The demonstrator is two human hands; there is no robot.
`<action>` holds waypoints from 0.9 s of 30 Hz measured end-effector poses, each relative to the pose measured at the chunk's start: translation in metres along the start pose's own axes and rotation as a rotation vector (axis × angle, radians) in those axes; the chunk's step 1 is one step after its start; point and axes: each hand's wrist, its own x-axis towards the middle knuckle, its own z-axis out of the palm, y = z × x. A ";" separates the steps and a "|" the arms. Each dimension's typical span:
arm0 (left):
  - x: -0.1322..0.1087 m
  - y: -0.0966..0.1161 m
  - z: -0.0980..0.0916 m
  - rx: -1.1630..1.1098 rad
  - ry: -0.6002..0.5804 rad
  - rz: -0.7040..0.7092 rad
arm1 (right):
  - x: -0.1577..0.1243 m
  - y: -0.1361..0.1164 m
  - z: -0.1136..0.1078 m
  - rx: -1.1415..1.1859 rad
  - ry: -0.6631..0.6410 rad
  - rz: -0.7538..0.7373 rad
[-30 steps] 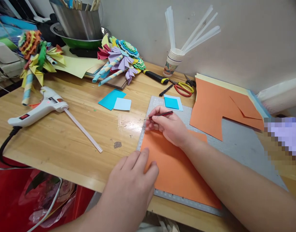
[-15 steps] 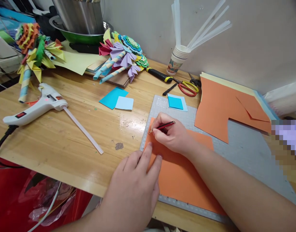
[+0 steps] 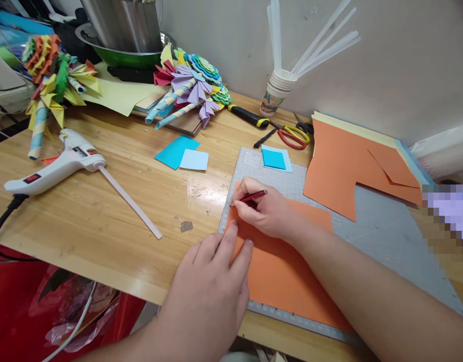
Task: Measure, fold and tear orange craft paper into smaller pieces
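An orange sheet of paper [image 3: 288, 276] lies on a grey cutting mat [image 3: 390, 241] with ruled edges. My right hand [image 3: 267, 208] is closed around a dark red pencil [image 3: 254, 195], its point at the sheet's left edge near the upper corner. My left hand [image 3: 212, 281] lies flat with fingers stretched out, pressing on the left part of the sheet. Just above on the mat are small blue paper squares [image 3: 275, 159]. A larger cut orange sheet [image 3: 337, 166] rests on the mat's upper right, over yellow and blue paper.
A white glue gun [image 3: 61, 163] with a long glue stick lies at left. Behind are paper flowers [image 3: 194, 85], a black-and-yellow handled tool [image 3: 248, 116], scissors [image 3: 294, 137] and paper cups [image 3: 279, 90] holding glue sticks. A red bag [image 3: 20, 306] hangs below the table's front edge.
My right hand with the pencil has shifted slightly left, bringing the tip to the sheet's left edge. My left hand stays in place on the paper.
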 end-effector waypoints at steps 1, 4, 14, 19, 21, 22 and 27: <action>0.000 0.000 0.000 0.002 -0.002 0.001 | 0.000 -0.001 0.000 0.001 0.003 0.003; 0.000 0.000 -0.001 0.007 0.002 0.005 | -0.001 -0.002 -0.001 -0.002 0.037 0.012; 0.002 0.001 0.000 -0.004 -0.017 -0.009 | 0.001 0.001 -0.001 0.068 0.108 -0.024; -0.005 -0.003 -0.007 -0.168 0.109 0.016 | 0.001 0.010 -0.021 0.210 0.449 -0.036; -0.013 -0.003 -0.010 -0.263 0.205 0.073 | -0.001 0.014 -0.035 0.050 0.451 -0.004; -0.018 -0.002 -0.011 -0.292 0.232 0.106 | -0.003 0.015 -0.041 -0.051 0.426 0.022; -0.036 0.006 -0.008 -0.196 0.244 0.148 | -0.007 0.013 -0.060 -0.400 0.166 0.119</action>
